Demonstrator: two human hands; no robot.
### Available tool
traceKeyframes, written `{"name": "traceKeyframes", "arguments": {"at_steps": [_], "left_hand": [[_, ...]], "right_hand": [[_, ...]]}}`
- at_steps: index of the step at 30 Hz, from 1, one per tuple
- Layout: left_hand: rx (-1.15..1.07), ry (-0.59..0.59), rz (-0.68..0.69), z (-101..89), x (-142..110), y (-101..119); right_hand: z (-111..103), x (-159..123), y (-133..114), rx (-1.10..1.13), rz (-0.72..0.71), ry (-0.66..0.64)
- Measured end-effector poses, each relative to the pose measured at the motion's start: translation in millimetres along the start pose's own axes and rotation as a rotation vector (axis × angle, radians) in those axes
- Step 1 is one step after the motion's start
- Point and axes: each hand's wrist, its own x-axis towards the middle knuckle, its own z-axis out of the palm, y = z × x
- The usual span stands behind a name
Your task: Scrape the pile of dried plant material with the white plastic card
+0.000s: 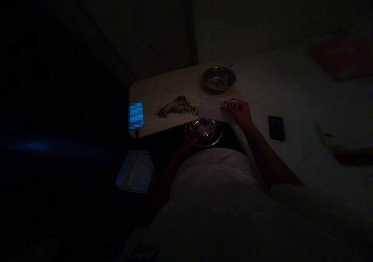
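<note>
My right hand [242, 112] is closed on the right end of a white panel with a row of slots [214, 110], thumb on its face. The panel is at the front edge of a small wooden table [151, 93]. To its left, a spread heap of small dark bits, like grains or seeds [179, 105], lies on the tabletop. Just below that edge is a shiny metal bowl [217, 135] with a little something inside that I cannot make out. My left hand [189, 144] is at the bowl's left rim and seems to hold it; its fingers are mostly lost in the dark.
Another metal bowl [218, 73] stands at the table's back right, with a thin handle-like end beside it. A blurred-out bright blue rectangle [136, 114] is at the left edge. A pale box-like object [136, 172] sits lower left. A phone [276, 128] lies on the white bedding [303, 98].
</note>
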Motion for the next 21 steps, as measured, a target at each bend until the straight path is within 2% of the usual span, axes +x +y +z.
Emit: {"name": "traceKeyframes", "arguments": {"at_steps": [4,17,21], "left_hand": [[0.006,0.026,-0.038,-0.5,0.1,-0.4],[0.011,0.0,0.029,-0.5,0.7,1.8],[0.003,-0.01,0.0,-0.1,-1.1,2.4]], "right_hand": [[-0.2,0.0,1.1,0.0,0.01,-0.004],[-2.0,0.0,5.3,0.021,0.001,0.015],[-0.4,-0.9,3.9,0.011,0.0,-0.019]]}}
